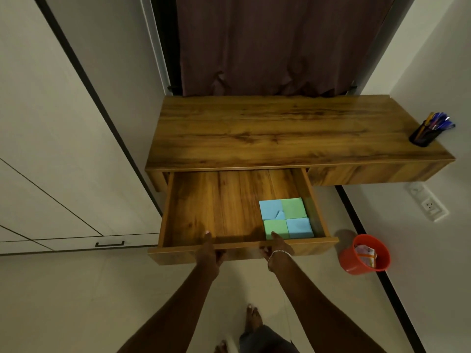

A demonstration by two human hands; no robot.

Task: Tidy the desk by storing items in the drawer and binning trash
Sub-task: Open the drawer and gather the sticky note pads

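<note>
Room was dim, warm-toned. Soft glare lay on desk (280, 128), upper right (far corner). Frame edges bowed; focus slightly soft.

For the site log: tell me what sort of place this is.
Probably a room at home, a bedroom or study: a wooden desk with a pen holder, a curtain behind it, cupboard doors beside.

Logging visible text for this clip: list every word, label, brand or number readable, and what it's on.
None can be read.
Wrapper in the red bin: any print too blurred.
Pens in the black holder: any print too small.
Blue and green pads in the drawer: blank on top.
</note>
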